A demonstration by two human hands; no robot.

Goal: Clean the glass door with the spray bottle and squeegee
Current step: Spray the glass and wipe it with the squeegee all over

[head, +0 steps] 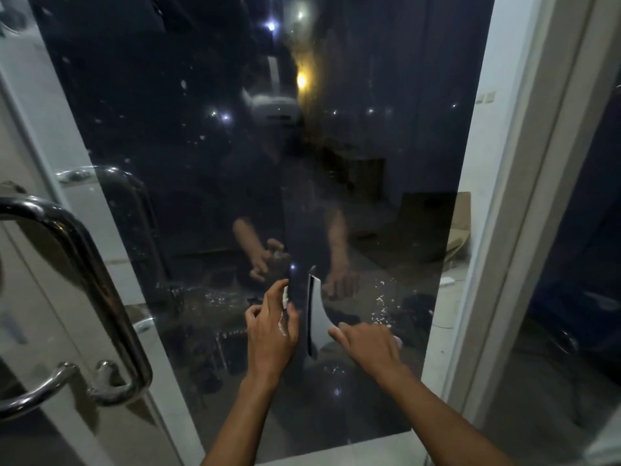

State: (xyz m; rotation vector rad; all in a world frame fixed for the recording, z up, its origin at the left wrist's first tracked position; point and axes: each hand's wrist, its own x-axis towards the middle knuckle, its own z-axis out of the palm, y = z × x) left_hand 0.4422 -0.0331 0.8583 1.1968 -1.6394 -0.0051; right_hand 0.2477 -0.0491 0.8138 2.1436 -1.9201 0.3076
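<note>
Left hand (272,331) grips spray bottle (286,299); right hand (369,344) grips squeegee (317,317) against glass door (369,163).

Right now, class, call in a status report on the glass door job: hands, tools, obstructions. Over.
Left hand grips spray bottle, nozzle toward glass door. Right hand holds squeegee, blade upright on glass. Specks remain. Door handle far left, not obstructing.

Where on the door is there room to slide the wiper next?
Roomy: the dark glass door pane above both hands. Crowded: the chrome pull handle on the left; the left hand gripping the small spray bottle beside the white squeegee in the right hand.
</note>
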